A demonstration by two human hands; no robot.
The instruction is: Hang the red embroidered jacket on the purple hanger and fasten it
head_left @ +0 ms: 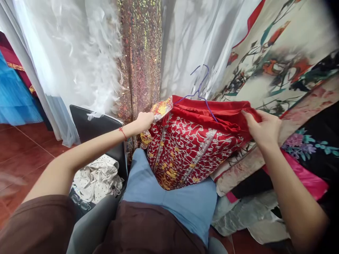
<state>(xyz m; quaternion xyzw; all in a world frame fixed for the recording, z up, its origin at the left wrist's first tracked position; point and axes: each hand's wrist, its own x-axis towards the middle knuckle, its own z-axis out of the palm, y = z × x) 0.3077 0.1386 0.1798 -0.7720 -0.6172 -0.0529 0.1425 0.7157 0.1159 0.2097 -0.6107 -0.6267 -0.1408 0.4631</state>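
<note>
A red garment [190, 141] with silver and gold embroidery lies spread in front of me over my knee. My left hand [144, 121] grips its left top corner by the gold-patterned edge. My right hand [263, 128] pinches the plain red cloth at its right top corner. A purple wire hanger [201, 86] sticks up from the garment's top edge, its hook above the cloth. The lower part of the garment hangs down onto my blue trouser leg [182, 201].
White tulle and feather dresses [79, 53] and a sequin dress [140, 53] hang behind. Printed floral fabrics [286, 63] pile up at the right. A black chair [97, 128] with a dotted white cloth [96, 178] stands at the left on red tiles.
</note>
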